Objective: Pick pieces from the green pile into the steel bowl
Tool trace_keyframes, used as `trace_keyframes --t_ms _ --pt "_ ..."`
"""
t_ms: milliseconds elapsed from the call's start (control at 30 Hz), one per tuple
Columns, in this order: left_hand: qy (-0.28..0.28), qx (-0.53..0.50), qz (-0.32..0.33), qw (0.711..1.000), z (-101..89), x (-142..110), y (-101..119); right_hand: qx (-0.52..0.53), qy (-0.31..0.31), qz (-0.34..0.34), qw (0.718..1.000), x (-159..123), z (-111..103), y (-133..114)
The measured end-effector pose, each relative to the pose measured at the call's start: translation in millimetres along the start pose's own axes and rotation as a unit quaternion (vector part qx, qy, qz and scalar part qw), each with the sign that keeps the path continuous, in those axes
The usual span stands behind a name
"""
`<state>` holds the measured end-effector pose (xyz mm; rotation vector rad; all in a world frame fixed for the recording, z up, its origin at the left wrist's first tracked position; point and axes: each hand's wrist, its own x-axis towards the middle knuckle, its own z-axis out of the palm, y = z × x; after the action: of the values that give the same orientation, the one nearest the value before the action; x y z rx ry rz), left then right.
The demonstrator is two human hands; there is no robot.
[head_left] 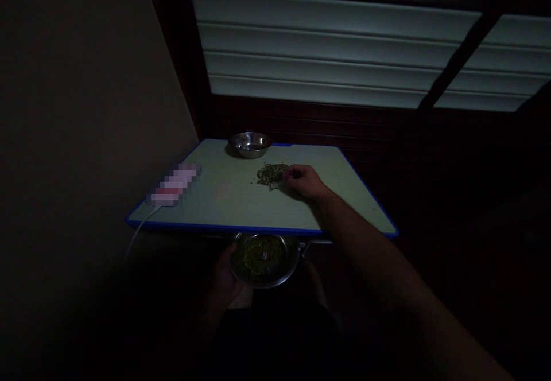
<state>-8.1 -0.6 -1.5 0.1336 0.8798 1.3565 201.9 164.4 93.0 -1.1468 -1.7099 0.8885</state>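
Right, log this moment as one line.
left hand: holds metal bowl below tabletop edge | right hand: at small green pieces on tabletop | second metal bowl: on tabletop, beyond pieces

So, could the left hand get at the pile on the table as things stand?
Probably not readily: the left hand holds the lower bowl, and the table's near edge lies between that bowl and the pile.

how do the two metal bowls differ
The far bowl rests on the table; the near bowl is below its edge, held by the left hand. The far bowl shows no seeds, while the near bowl holds greenish ones. Both are round and shiny.
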Motion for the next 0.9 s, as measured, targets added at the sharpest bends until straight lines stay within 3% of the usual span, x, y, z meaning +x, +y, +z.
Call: trace_keyframes --t_ms 900 --pt "0.014 0.007 -0.014 1.000 0.8 -1.3 0.0 0.011 -0.044 -0.021 0.999 1.7 0.7 3.7"
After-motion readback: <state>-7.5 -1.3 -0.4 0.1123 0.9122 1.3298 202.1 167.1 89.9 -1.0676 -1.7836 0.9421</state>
